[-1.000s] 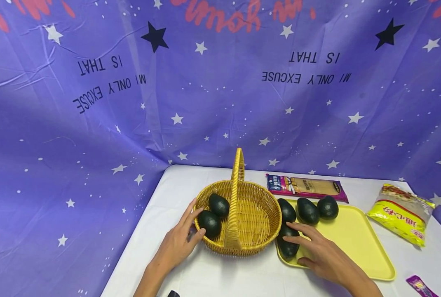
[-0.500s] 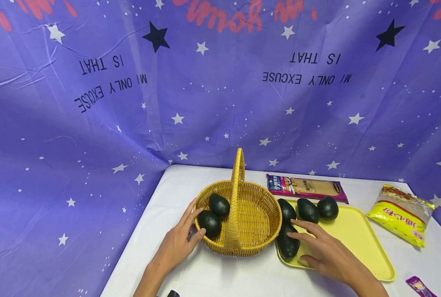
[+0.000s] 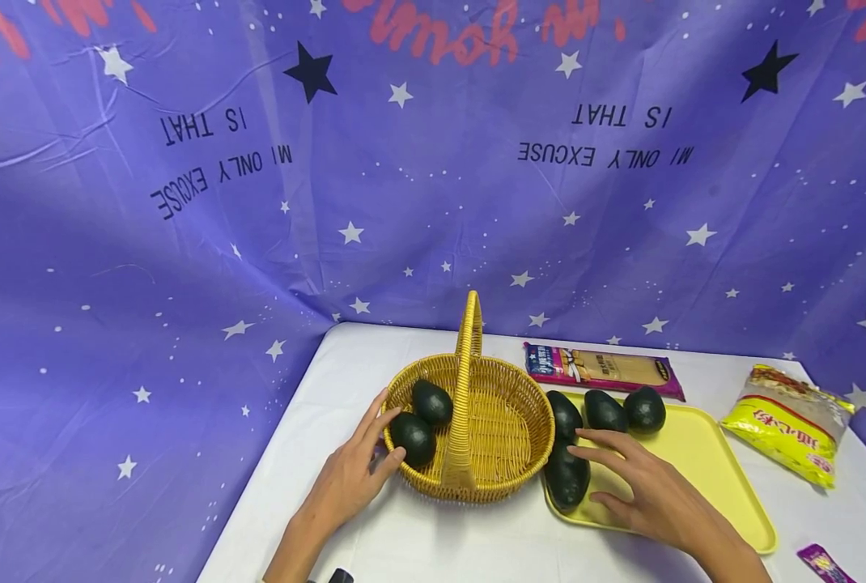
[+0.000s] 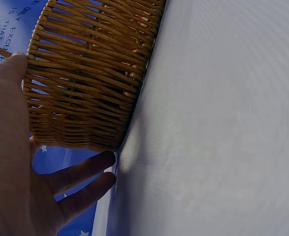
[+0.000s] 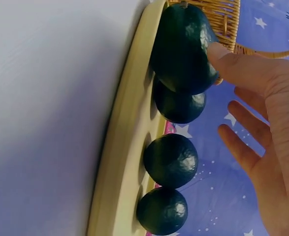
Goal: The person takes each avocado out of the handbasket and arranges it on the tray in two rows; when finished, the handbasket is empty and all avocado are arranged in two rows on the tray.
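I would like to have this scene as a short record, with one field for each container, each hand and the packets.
Basket: wicker basket, handle upright, two avocados inside, both left of the handle
Tray: yellow tray, right of the basket, carrying four avocados
Left hand: left hand touches the basket's left side, fingers spread
Right hand: right hand at the tray's nearest avocado, not gripping; contact unclear
Packets: long packet behind the tray; yellow bag and small purple packet right of it
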Demonstrator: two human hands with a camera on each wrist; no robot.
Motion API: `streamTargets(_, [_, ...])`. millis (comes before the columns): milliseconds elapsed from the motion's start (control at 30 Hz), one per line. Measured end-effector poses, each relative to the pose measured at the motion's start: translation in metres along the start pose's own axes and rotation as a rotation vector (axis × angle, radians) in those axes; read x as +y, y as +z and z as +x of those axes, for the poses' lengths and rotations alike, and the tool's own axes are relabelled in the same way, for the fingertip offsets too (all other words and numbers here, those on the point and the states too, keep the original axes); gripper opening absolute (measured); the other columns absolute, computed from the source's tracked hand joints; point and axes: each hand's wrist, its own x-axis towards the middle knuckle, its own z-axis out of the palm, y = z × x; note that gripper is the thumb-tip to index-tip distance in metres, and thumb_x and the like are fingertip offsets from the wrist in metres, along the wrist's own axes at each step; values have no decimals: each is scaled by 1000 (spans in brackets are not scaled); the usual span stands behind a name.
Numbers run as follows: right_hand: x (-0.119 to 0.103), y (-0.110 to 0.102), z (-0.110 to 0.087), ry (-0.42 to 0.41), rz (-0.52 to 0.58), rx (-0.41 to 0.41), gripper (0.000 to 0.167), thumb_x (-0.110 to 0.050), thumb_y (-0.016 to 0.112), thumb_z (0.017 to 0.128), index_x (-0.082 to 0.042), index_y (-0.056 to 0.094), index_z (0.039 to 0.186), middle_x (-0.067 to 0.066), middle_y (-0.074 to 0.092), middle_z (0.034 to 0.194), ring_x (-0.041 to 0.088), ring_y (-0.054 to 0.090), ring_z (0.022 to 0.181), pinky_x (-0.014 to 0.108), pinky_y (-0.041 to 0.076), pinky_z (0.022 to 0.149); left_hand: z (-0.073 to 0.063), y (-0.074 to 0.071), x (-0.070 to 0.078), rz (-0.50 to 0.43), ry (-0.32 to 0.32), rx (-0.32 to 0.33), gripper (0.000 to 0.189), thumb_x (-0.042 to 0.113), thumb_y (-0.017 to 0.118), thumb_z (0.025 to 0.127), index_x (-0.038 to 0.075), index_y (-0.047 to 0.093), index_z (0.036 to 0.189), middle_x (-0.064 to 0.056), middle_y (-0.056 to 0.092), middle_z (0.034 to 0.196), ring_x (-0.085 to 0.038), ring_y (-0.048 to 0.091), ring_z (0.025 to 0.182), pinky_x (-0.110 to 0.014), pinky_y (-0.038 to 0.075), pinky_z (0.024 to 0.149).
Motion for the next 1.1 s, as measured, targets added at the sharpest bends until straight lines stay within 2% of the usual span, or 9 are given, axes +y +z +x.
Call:
streamTargets(100, [0,0,3,-16,-3,15,82,-25,99,70,-29,68,146,4,62,149,21,63,130,18,48,105,0,-1,0,1,3,1,62,49,62,108,28,46,165,13,19,180,-3,60,88,-29,49,71])
streamTargets(200, [-1,-1,7,-19,-6,19,80,-26,99,72,-28,67,146,4,61,150,22,62,131,20,49,104,0,-1,1,2,4,2,62,49,63,108,29,46,165,13,19,180,-3,60,87,-29,49,71])
streamTargets(467, [-5,-2,20,-1,30,21,66,-32,94,84,-27,69,145,3,60,152,22,58,136,10,28,116,0,0,0,1,-1,-6,62,48,63,108,31,45,165,13,18,180,-5,60,85,-28,47,70])
streamTargets(700, [-6,-1,30,15,72,6,64,-35,92,87,-24,68,145,3,61,152,24,57,138,9,21,119,0,-1,0,7,-7,-5,62,47,64,108,31,45,165,14,18,180,-4,60,84,-28,47,68])
streamTargets(833, [-9,0,36,34,76,-4,65,-36,91,88,-24,67,146,1,60,153,20,56,139,14,31,117,-1,-1,1,17,-6,0,62,48,63,108,33,44,165,14,18,179,-4,61,88,-29,49,70])
streamTargets(967, [-12,1,42,50,63,-14,66,-38,90,90,-29,63,150,-2,58,155,16,55,140,29,48,108,-1,-2,2,20,-7,1,62,49,63,108,35,44,165,15,18,179,-5,62,88,-30,49,70])
streamTargets(1100, [-14,5,49,54,77,-11,67,-38,89,91,-35,60,151,-1,58,155,17,57,139,42,55,102,-1,-2,2,27,-8,-1,62,49,62,108,33,44,165,15,17,180,-6,61,86,-31,49,70])
